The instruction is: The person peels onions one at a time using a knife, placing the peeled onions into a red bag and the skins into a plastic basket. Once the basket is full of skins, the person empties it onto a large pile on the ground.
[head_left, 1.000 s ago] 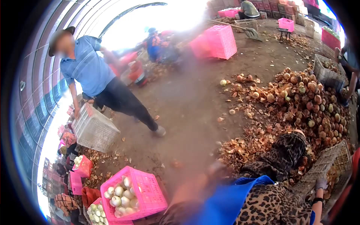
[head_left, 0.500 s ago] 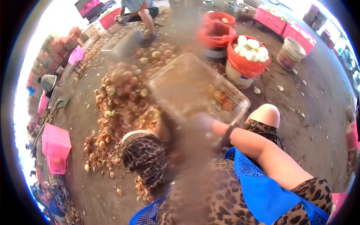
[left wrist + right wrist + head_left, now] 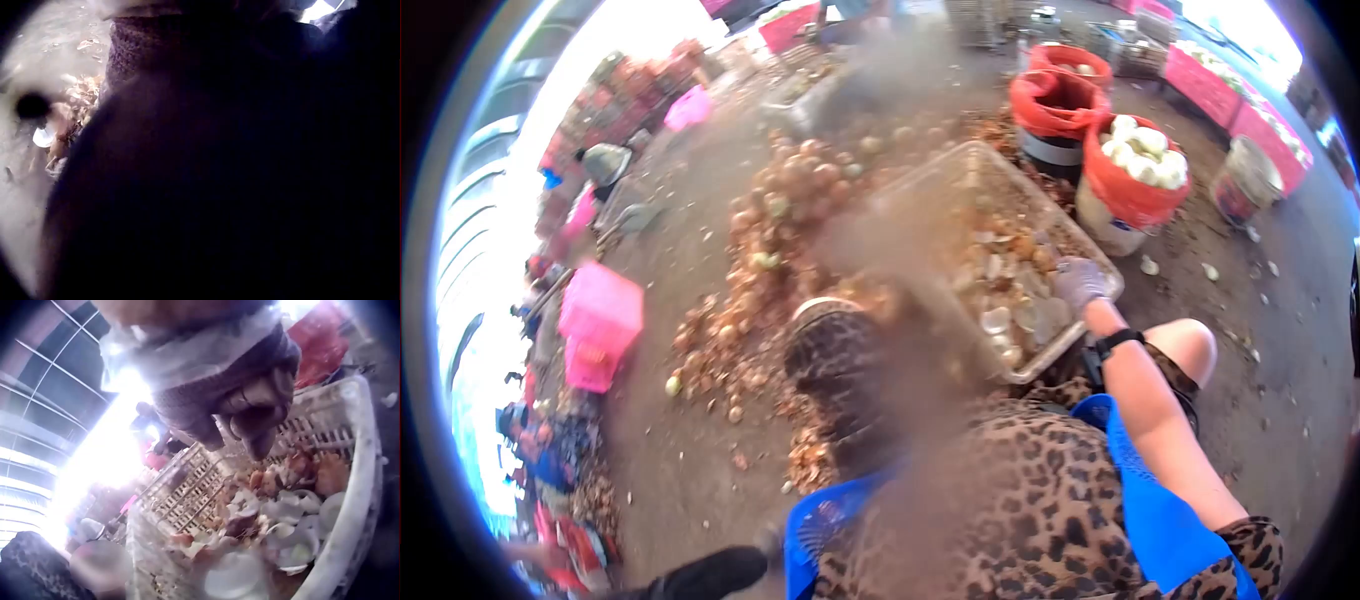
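A pale plastic crate (image 3: 365, 462) stands in front of my body, holding onion peelings (image 3: 294, 515) in white and brown layers. My right hand (image 3: 1082, 282), in a thin pale glove, is over the crate's right end. In the right wrist view its fingers (image 3: 206, 434) hang loosely curled above the peelings, with nothing seen between them. The head view does not show my left hand. Dark shapes fill most of the left wrist view; a speckled purplish fabric edge (image 3: 128, 47) shows at its top, and the fingers are hidden.
Unpeeled onions (image 3: 800, 190) are heaped left of the crate among loose skins. Behind it stands a bucket with peeled onions in a red bag (image 3: 1135, 195), beside an off-white bucket (image 3: 1248, 180). Pink crates (image 3: 600, 315) stand left. A dark-trousered leg (image 3: 710, 573) enters at lower left.
The head view has swung round from the walking person to the crate. Within the last half second my right hand has shifted right along the crate, and the peelings inside show more clearly.
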Motion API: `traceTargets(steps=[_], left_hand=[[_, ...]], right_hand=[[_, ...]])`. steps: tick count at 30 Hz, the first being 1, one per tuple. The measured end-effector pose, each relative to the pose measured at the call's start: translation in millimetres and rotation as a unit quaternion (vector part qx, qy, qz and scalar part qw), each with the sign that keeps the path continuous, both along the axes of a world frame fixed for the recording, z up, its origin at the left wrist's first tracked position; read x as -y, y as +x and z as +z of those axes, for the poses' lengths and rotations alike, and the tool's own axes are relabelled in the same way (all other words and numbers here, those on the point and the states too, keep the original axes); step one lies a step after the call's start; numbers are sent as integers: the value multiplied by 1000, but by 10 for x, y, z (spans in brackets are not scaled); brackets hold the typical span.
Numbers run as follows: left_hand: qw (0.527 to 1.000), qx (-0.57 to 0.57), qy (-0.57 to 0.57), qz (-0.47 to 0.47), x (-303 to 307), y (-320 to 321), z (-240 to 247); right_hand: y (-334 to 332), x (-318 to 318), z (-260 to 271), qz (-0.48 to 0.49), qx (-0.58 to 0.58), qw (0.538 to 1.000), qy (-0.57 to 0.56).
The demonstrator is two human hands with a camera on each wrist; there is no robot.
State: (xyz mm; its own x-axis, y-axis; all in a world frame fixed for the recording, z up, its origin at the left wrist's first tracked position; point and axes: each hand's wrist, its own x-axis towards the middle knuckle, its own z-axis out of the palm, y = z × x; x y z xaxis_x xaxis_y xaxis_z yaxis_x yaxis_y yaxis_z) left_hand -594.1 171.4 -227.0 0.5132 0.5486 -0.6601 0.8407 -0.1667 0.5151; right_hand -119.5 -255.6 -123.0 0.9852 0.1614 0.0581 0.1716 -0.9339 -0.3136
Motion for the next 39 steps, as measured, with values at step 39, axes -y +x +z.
traceTargets(steps=[39], left_hand=[[999,-3,6,-46,245,-233,197]], right_hand=[[339,264,-391,-86,-144,958,231]])
